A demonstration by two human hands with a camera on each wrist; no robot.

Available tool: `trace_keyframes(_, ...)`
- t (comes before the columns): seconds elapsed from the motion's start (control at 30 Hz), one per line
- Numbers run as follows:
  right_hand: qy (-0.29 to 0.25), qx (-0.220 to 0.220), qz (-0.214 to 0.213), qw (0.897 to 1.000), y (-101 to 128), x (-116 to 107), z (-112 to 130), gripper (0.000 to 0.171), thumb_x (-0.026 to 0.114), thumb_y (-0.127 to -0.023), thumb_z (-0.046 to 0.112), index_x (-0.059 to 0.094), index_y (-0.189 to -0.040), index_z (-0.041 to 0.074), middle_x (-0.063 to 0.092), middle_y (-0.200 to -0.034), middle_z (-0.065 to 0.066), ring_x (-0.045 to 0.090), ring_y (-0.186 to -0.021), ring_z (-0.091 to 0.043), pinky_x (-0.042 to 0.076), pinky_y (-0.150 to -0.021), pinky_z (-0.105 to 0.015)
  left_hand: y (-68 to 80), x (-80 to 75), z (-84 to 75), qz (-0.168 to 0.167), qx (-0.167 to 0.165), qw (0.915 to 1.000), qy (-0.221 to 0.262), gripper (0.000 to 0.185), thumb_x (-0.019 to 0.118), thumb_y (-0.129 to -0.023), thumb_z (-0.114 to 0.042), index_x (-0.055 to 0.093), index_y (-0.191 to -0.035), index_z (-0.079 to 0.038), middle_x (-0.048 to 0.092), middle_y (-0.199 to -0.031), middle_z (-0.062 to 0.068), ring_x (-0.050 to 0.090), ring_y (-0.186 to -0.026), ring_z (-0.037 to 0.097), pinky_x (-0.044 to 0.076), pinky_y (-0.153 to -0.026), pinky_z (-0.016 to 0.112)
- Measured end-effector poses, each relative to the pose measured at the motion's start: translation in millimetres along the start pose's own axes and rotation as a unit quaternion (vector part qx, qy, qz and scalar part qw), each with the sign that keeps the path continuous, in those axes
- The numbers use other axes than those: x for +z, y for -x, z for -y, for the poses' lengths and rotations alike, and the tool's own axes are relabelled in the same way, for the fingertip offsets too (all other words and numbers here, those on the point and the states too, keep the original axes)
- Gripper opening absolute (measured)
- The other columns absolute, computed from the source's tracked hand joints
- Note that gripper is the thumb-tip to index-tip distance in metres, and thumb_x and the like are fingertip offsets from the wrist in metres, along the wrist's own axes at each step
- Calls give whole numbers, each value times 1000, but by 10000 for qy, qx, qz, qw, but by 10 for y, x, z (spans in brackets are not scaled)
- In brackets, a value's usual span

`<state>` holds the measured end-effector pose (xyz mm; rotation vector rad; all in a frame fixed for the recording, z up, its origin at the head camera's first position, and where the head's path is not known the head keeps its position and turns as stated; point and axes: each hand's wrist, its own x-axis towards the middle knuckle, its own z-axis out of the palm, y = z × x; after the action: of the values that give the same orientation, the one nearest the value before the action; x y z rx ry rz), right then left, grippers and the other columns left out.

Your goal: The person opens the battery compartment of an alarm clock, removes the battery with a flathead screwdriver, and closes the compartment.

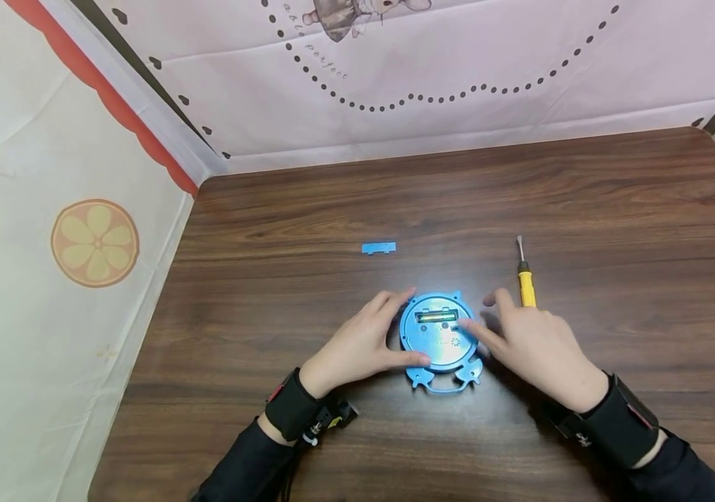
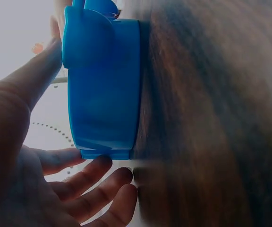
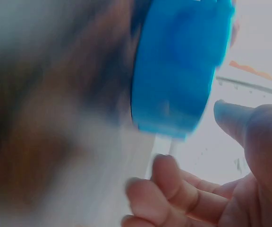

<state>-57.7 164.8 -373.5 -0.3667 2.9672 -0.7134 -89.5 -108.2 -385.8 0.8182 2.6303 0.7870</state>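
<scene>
A round blue alarm clock (image 1: 440, 352) lies face down on the table, its handle and two bell-shaped parts toward me. In its back, the battery compartment is uncovered and a battery (image 1: 437, 316) sits inside. My left hand (image 1: 360, 345) holds the clock from the left, thumb on the lower back and fingertips at the far rim. The left wrist view shows those fingers round the blue side wall (image 2: 100, 94). At the right, my right hand (image 1: 536, 341) hovers with its thumb tip beside the compartment. Its other fingers are loosely bent, apart from the clock's side (image 3: 174, 71).
A small blue battery cover (image 1: 379, 247) lies on the wooden table (image 1: 270, 279) beyond the clock. A screwdriver (image 1: 526, 287) with a yellow handle lies just past my right hand, its tip pointing away. Printed cloth walls (image 1: 458, 125) border the table at the back and left.
</scene>
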Motion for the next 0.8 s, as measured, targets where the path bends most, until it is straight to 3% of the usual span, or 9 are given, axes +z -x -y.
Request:
trace_keyframes(0.27,167,129,-1147,9932,-82,-177,-362,45,63,-100,42,59,-109,-2,45,-54,4,36,-40,-13,25,-38,-31,-1,23,8,26,-86,10000,35,105,79,-78,-61,29,-159,-18,51,-139,4,49,-124,17,47,-99,40)
trace_keyframes(0.4,287,284,-1447,9887,-111,-176,-499,44,69,-97,39,59,-105,-3,41,-52,2,32,-40,-15,22,-39,-32,2,28,33,41,-91,9999,-21,105,79,-78,-63,30,-159,-17,52,-137,3,49,-122,16,47,-99,39)
trace_keyframes(0.8,51,872,-448,9952,-161,-177,-579,55,63,-98,48,57,-107,-6,50,-60,-3,42,-46,-19,28,-42,-34,3,35,64,62,-55,10000,-37,103,77,-78,-65,32,-158,-17,52,-141,3,47,-127,16,45,-103,39)
